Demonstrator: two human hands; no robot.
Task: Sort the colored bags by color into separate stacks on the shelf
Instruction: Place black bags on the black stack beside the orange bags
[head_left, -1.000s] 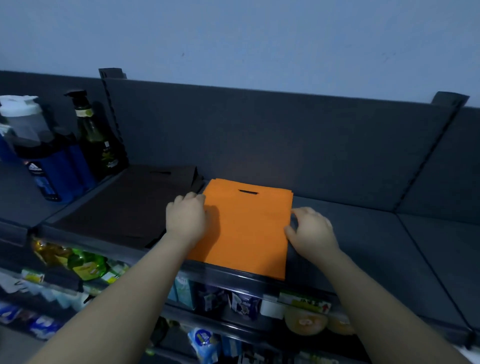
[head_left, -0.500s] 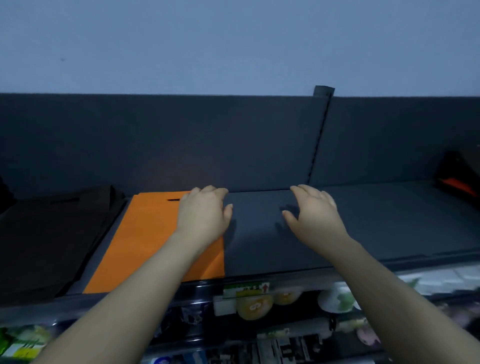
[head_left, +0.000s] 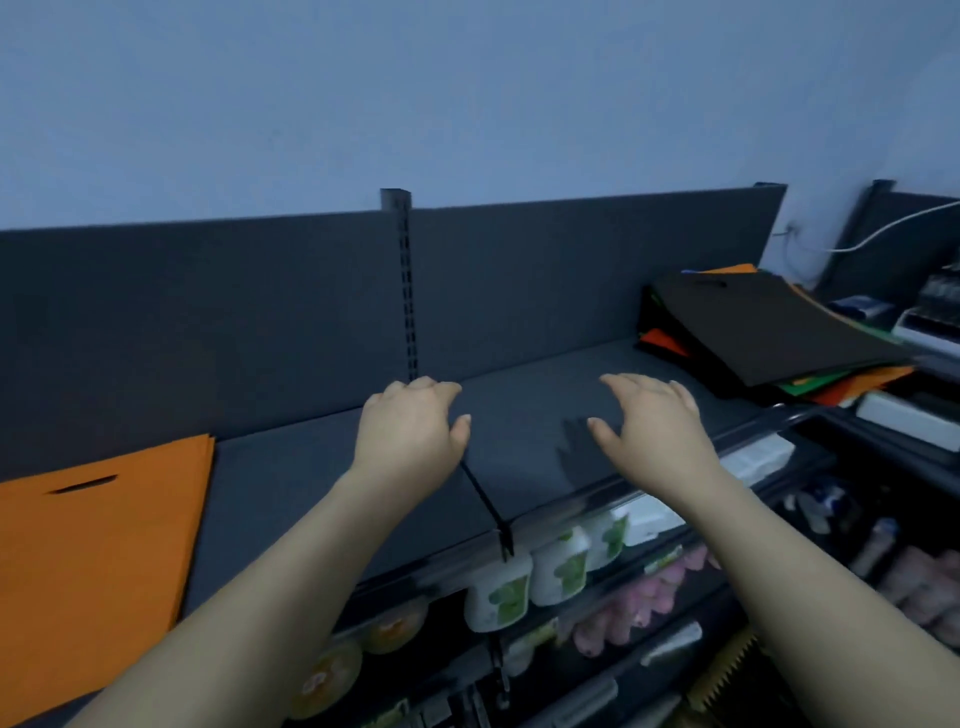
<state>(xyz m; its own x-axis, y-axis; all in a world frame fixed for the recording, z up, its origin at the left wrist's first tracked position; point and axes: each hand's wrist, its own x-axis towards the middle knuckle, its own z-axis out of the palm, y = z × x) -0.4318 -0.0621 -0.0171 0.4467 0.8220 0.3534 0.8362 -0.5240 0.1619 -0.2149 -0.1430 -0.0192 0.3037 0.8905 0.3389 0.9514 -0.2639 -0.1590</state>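
Both hands are held palm-down over the middle of the shelf (head_left: 311, 483), near its front edge. The left hand (head_left: 410, 431) holds nothing, its fingers loosely bent and thumb out. The right hand (head_left: 654, 426) is just as empty, with its fingers spread and relaxed and its shadow on the shelf beneath. The two hands are apart from each other.

An orange stack (head_left: 93, 561) lies flat at the shelf's left end, reaching the front edge. At the right end sits a mixed pile (head_left: 769, 332) with a black bag on top and orange and green edges showing below. White bottles (head_left: 556, 566) stand under the front edge.
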